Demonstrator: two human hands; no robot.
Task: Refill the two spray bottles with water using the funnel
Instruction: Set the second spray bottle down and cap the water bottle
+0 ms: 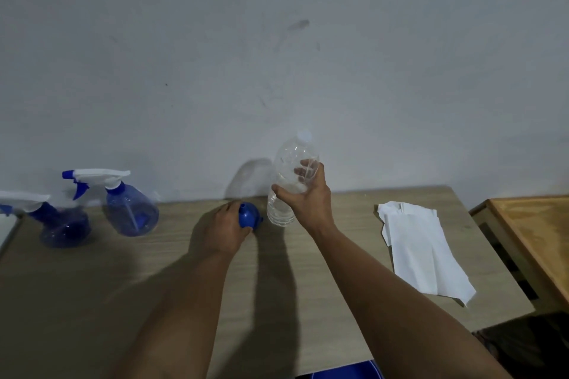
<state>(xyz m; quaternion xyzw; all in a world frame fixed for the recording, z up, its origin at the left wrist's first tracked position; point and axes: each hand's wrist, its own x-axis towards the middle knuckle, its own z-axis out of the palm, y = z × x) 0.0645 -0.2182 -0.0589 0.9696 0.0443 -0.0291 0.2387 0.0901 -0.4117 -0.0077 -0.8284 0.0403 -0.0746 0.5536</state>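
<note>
Nearest me at 6 o'clock, a blue object (348,371) pokes in at the frame's edge; I can't identify it. Further out, my left hand (228,229) curls over the blue funnel (250,216) on the surface (92,301), while my right hand (308,197) grips the capped water bottle (291,178), tilted. At 9 o'clock, both spray bottles (132,209) still wear trigger heads, well apart from the funnel. I judge the risks: pouring before uncapping them, or the smooth bottle slipping and wetting the paper towels (425,255) at 3 o'clock.
</note>
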